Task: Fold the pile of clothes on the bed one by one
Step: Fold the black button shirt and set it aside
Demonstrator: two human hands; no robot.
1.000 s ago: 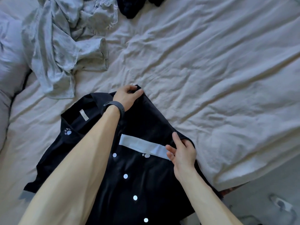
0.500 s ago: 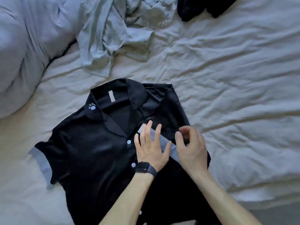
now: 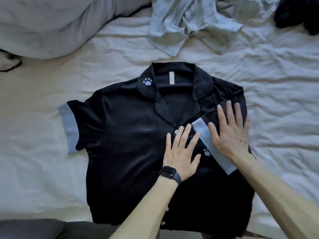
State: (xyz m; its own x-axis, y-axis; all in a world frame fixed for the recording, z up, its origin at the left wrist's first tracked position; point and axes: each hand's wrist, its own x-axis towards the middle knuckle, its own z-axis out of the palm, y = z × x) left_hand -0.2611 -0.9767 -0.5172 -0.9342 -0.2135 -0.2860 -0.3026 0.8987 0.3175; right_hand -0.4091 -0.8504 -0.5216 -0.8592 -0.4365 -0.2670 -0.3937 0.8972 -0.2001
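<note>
- The black shirt (image 3: 131, 135) lies front-up on the bed sheet (image 3: 43, 169), collar away from the person and buttons closed.
- Change: a second ago both hands pinched the shirt's right edge, and half a second ago the right fingers were still curled on it. Now that edge is released, and the folded sleeve (image 3: 207, 140) lies across the front with its blue cuff running diagonally.
- Assessment: the first side fold is laid and is being smoothed. The spread sleeve (image 3: 69, 128) on the person's left is not yet folded in, so this garment is judged to be less than half done.
- Left hand (image 3: 181, 152): palm down, fingers straight and spread, pressing the shirt front beside the cuff. It grasps nothing. A watch (image 3: 170, 173) is on the wrist.
- Right hand (image 3: 231, 133): palm down, fingers extended, pressing flat on the folded sleeve. It grasps nothing.
- Remaining work: a crumpled grey garment (image 3: 186, 23) and a dark garment (image 3: 296, 14) lie beyond the collar, unfolded.
</note>
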